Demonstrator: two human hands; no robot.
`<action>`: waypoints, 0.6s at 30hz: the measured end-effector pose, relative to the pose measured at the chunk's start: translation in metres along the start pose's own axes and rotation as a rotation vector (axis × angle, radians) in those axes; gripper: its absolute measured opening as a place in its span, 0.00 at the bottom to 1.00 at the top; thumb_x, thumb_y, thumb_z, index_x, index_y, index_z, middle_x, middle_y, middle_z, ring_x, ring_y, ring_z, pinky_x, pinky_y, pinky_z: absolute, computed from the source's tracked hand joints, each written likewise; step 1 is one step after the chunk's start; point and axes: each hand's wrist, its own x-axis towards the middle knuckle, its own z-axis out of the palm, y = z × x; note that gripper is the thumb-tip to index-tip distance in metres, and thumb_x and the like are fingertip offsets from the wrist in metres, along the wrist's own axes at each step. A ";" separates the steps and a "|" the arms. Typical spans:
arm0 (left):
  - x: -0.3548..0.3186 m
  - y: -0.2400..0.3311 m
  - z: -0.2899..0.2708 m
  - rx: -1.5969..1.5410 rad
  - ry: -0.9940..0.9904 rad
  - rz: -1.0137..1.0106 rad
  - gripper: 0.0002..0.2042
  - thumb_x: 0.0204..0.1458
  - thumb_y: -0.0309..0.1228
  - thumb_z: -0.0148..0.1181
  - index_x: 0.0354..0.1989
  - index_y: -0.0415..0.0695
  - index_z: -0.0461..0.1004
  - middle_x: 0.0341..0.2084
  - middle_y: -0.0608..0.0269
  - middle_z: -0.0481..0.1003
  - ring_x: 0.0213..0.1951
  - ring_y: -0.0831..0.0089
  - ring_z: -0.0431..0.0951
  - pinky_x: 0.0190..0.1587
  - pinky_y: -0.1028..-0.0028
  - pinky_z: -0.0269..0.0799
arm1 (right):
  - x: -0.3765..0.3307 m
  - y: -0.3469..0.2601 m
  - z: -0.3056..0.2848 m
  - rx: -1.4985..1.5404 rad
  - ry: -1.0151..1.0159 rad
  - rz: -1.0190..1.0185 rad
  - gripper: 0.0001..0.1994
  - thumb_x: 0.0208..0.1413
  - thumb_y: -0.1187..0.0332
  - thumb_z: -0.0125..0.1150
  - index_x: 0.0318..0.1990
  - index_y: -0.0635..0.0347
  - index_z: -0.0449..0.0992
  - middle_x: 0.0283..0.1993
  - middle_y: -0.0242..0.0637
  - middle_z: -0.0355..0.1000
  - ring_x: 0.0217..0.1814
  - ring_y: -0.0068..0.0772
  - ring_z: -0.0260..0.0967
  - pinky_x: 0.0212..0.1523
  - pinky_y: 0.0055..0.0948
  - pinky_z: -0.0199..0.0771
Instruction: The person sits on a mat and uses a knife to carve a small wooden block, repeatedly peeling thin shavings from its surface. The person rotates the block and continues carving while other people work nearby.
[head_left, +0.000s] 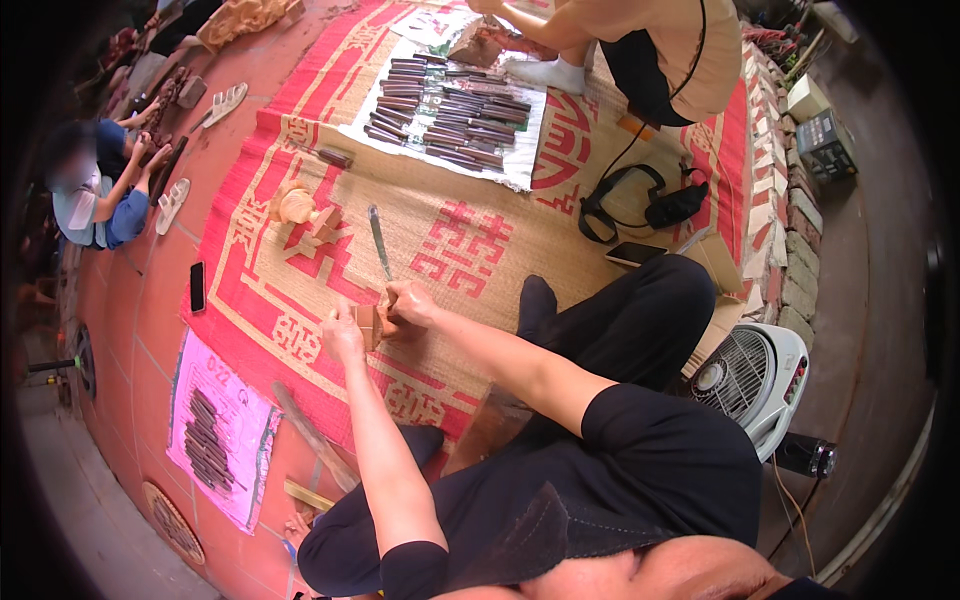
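My left hand [345,335] is closed on a small brown wooden block [368,326] held low over the woven mat. Close beside it, my right hand [410,303] grips a long, narrow metal blade [379,243], which points away from me; its handle is hidden by my fingers. Whether the blade's tool touches the block cannot be made out. Farther off to the left on the mat lie a light wooden piece [322,226] and a pale crumpled clump [294,205]. A dark-handled tool [333,157] lies beyond them.
Several dark brown rods lie on a white sheet [520,178], more on a pink sheet [255,500]. A phone [197,287] is at left, a fan [745,372] at right, black straps [640,180] ahead. One person [700,60] sits ahead, another [85,215] far left.
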 end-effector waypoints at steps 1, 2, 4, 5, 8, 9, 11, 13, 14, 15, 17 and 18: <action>-0.005 -0.001 0.003 0.024 0.009 -0.006 0.28 0.56 0.57 0.44 0.32 0.42 0.79 0.29 0.49 0.78 0.34 0.53 0.77 0.38 0.59 0.68 | -0.004 0.003 0.000 0.099 -0.011 -0.030 0.11 0.38 0.71 0.68 0.22 0.62 0.69 0.28 0.35 0.77 0.30 0.30 0.72 0.33 0.31 0.70; -0.006 -0.002 0.003 0.043 0.024 -0.019 0.28 0.56 0.57 0.45 0.33 0.42 0.79 0.28 0.50 0.79 0.34 0.55 0.78 0.38 0.61 0.68 | -0.008 0.002 -0.001 0.192 -0.031 -0.064 0.11 0.38 0.71 0.68 0.22 0.62 0.69 0.29 0.35 0.77 0.31 0.29 0.72 0.34 0.30 0.70; -0.003 -0.003 0.000 0.026 0.022 -0.039 0.28 0.56 0.57 0.45 0.33 0.42 0.79 0.28 0.50 0.78 0.34 0.55 0.78 0.38 0.60 0.68 | -0.018 0.000 0.001 0.343 -0.131 -0.163 0.09 0.38 0.72 0.68 0.25 0.61 0.72 0.29 0.33 0.76 0.32 0.27 0.72 0.36 0.28 0.69; -0.002 -0.005 0.000 0.019 0.015 -0.047 0.28 0.56 0.57 0.44 0.33 0.43 0.79 0.28 0.49 0.78 0.34 0.55 0.78 0.38 0.60 0.68 | -0.025 -0.008 -0.001 0.298 -0.164 -0.146 0.09 0.38 0.72 0.68 0.25 0.61 0.72 0.29 0.34 0.76 0.32 0.27 0.71 0.36 0.28 0.69; -0.002 0.013 -0.004 0.026 0.027 -0.054 0.28 0.55 0.57 0.44 0.33 0.42 0.79 0.29 0.49 0.78 0.35 0.54 0.78 0.38 0.59 0.68 | -0.027 -0.023 -0.003 0.145 -0.183 -0.043 0.10 0.37 0.71 0.68 0.25 0.60 0.71 0.29 0.34 0.75 0.33 0.27 0.71 0.35 0.30 0.69; -0.001 0.014 -0.001 0.021 0.016 -0.040 0.28 0.55 0.57 0.44 0.34 0.43 0.79 0.30 0.48 0.78 0.35 0.52 0.78 0.37 0.58 0.69 | -0.021 -0.013 0.000 0.229 -0.166 -0.052 0.10 0.37 0.70 0.68 0.25 0.60 0.71 0.28 0.34 0.75 0.33 0.28 0.71 0.34 0.30 0.68; -0.001 0.012 -0.001 0.016 0.003 -0.019 0.27 0.55 0.57 0.45 0.34 0.44 0.80 0.30 0.48 0.78 0.36 0.49 0.77 0.37 0.55 0.69 | -0.012 -0.003 0.004 0.401 -0.141 -0.073 0.11 0.37 0.67 0.68 0.24 0.59 0.71 0.27 0.34 0.74 0.32 0.29 0.71 0.33 0.32 0.68; -0.005 0.013 0.003 0.021 0.047 -0.014 0.27 0.55 0.57 0.45 0.34 0.45 0.80 0.31 0.48 0.78 0.36 0.50 0.77 0.37 0.56 0.69 | -0.002 0.000 -0.003 0.020 -0.004 -0.056 0.10 0.37 0.68 0.68 0.23 0.60 0.71 0.27 0.35 0.75 0.31 0.31 0.72 0.32 0.33 0.68; -0.006 0.013 0.003 0.025 0.071 -0.014 0.27 0.55 0.57 0.45 0.34 0.45 0.80 0.31 0.48 0.78 0.36 0.50 0.77 0.37 0.56 0.69 | 0.000 0.000 -0.007 0.027 -0.043 -0.005 0.10 0.37 0.70 0.68 0.23 0.62 0.71 0.28 0.36 0.76 0.31 0.32 0.72 0.32 0.33 0.69; -0.005 0.013 0.001 0.030 0.067 -0.023 0.27 0.55 0.57 0.44 0.34 0.45 0.80 0.31 0.48 0.78 0.37 0.50 0.77 0.37 0.56 0.69 | -0.002 -0.001 -0.009 0.136 -0.067 -0.043 0.10 0.37 0.70 0.68 0.23 0.62 0.71 0.29 0.36 0.75 0.31 0.31 0.72 0.32 0.32 0.69; -0.004 0.016 0.000 0.033 0.048 -0.039 0.27 0.55 0.57 0.44 0.34 0.45 0.80 0.32 0.48 0.78 0.37 0.50 0.77 0.38 0.56 0.70 | -0.006 0.001 -0.011 0.350 -0.106 -0.109 0.10 0.36 0.72 0.68 0.23 0.62 0.70 0.29 0.37 0.75 0.32 0.30 0.72 0.34 0.28 0.69; -0.003 0.019 -0.001 0.022 0.021 -0.044 0.28 0.55 0.57 0.44 0.34 0.45 0.80 0.32 0.48 0.78 0.37 0.50 0.77 0.38 0.56 0.70 | -0.009 0.001 -0.007 0.324 -0.125 -0.154 0.11 0.35 0.68 0.69 0.26 0.59 0.73 0.30 0.34 0.75 0.33 0.30 0.72 0.35 0.29 0.68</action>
